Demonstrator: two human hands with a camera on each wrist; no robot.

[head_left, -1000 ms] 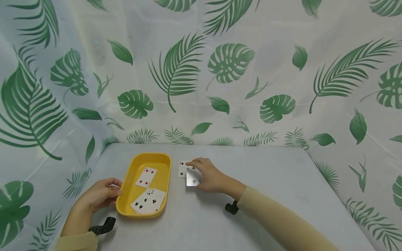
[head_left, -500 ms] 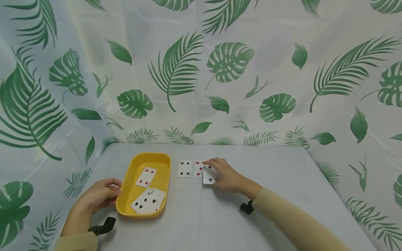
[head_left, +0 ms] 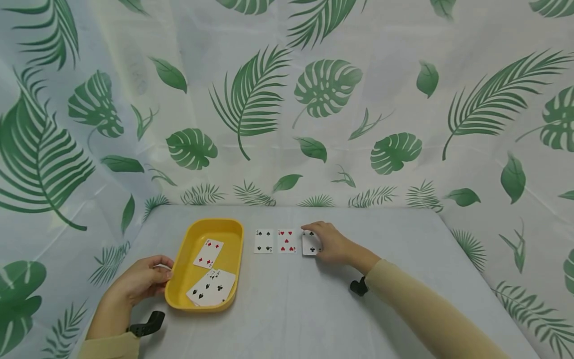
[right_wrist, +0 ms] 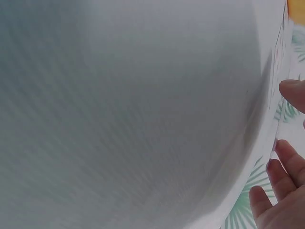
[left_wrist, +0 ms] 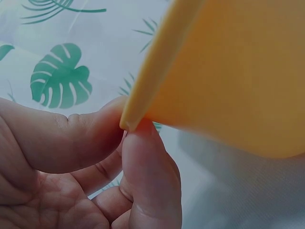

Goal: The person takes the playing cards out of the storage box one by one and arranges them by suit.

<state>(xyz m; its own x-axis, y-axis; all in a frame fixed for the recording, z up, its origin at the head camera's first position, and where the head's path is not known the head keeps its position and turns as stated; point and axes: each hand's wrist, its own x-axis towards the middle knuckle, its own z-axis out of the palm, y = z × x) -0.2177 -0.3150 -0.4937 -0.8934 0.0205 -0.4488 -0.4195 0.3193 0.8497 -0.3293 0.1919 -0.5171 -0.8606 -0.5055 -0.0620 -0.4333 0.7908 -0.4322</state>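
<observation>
Now pinching the club card (head_left: 308, 245) in the right hand (head_left: 333, 244) farther right of the yellow tray (head_left: 228, 244) than a second ago, leaving the four of spades (head_left: 263, 242) and five of hearts (head_left: 287, 244) uncovered, so yeah, probably filling spot three, while gripping that tray in the left hand (head_left: 148, 276).

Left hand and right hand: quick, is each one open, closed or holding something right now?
Left hand: closed, pinching the rim of the yellow, rounded-rectangular tray.
Right hand: closed, holding a white playing card with black clubs.
</observation>
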